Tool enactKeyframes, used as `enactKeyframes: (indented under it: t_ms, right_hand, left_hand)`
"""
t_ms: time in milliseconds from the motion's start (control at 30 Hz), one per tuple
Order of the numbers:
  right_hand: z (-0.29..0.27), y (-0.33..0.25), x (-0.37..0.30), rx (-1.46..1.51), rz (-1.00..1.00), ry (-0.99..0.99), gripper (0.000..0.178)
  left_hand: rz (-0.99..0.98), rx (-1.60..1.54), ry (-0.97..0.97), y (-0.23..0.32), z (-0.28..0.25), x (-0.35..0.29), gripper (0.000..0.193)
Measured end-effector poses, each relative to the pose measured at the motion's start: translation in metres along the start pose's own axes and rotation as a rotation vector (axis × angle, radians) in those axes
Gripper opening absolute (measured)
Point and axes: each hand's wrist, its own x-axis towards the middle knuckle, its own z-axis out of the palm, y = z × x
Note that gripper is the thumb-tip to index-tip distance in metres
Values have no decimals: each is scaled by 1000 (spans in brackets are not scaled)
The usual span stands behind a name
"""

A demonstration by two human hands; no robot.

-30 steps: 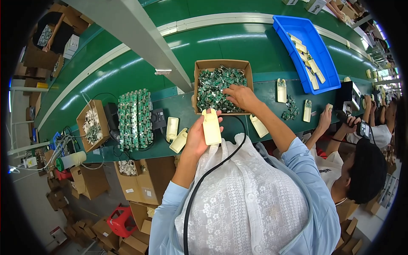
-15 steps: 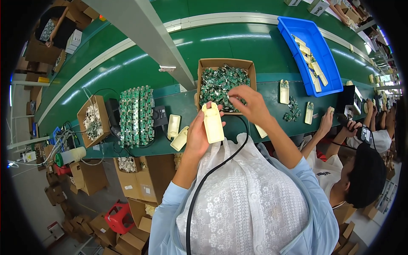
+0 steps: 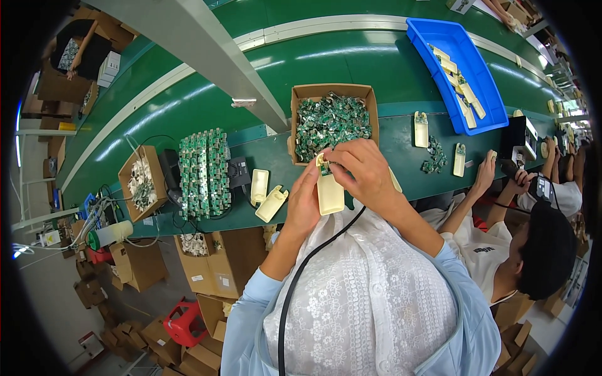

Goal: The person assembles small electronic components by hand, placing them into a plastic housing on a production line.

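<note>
Fingers of the left hand (image 3: 305,202) are clamping a cream housing (image 3: 330,193) at frame centre, while the right hand (image 3: 362,173) is pinching a small green board (image 3: 324,167) onto its top; seating it squarely probably comes next.

The cream plastic shell (image 3: 330,194) is pale yellow. The brown cardboard box (image 3: 301,94) holds small green circuit boards (image 3: 332,122). The long tabletop (image 3: 401,144) is dark green. The flat plastic tray (image 3: 433,44) is bright blue.
</note>
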Motion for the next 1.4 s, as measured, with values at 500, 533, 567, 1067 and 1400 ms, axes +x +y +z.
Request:
enactKeyframes:
  t_ms: [500, 533, 567, 1067, 1400]
  right_hand:
    - [4, -3, -3, -52, -24, 3, 19]
    - [4, -3, -3, -47, -42, -6, 19]
    - [3, -2, -3, -41, -61, -15, 19]
    - [4, -4, -6, 12, -45, -39, 23]
    - [12, -6, -27, 791, 656, -150, 35]
  left_hand:
    - [34, 165, 24, 2, 2, -4, 44]
    - [38, 198, 26, 1, 0, -4, 44]
    - [41, 231, 27, 1, -1, -4, 44]
    - [177, 612, 118, -4, -4, -6, 36]
    - [174, 423, 196, -4, 6, -6, 37]
